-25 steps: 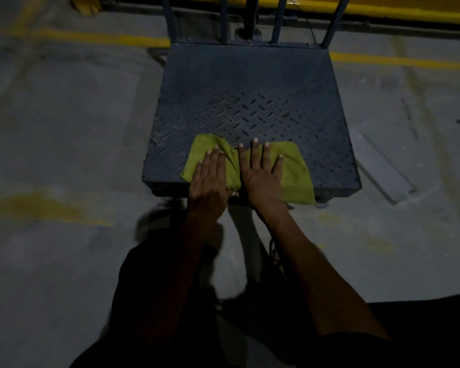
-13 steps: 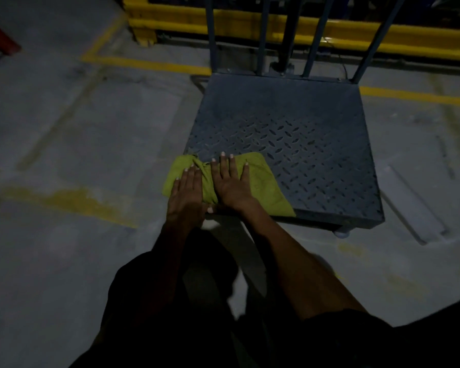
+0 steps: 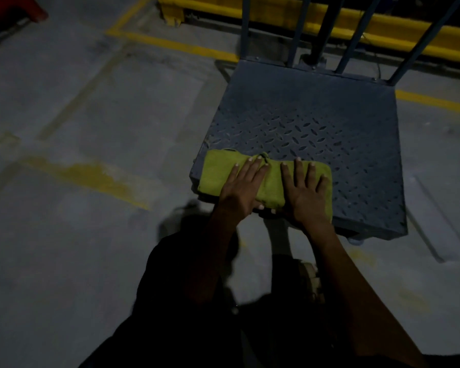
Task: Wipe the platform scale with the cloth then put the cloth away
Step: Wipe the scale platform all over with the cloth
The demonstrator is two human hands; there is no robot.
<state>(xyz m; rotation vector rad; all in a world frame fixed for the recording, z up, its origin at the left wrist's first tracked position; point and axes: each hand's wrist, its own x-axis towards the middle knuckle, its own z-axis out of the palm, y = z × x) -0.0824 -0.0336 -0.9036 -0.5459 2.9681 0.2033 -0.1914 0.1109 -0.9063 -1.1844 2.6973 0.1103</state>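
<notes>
The platform scale (image 3: 316,123) is a dark metal square with a diamond-tread top, standing low on the concrete floor. A yellow-green cloth (image 3: 272,181) lies bunched along its near left corner and overhangs the near edge. My left hand (image 3: 243,187) presses flat on the cloth's left half, fingers spread. My right hand (image 3: 304,192) lies flat on its right half, fingers apart. Both thumbs hook over the cloth's near edge. Parts of the cloth are hidden under my palms.
Blue upright bars (image 3: 345,33) rise from the scale's far edge. A yellow barrier rail (image 3: 383,30) runs behind them. Yellow lines (image 3: 170,43) mark the floor, and a red object (image 3: 8,14) sits at the far left. My dark-clothed knees fill the bottom.
Both hands slid the cloth leftward along the scale's near edge to its left corner. The camera view swung left, so the scale now sits further right in view.
</notes>
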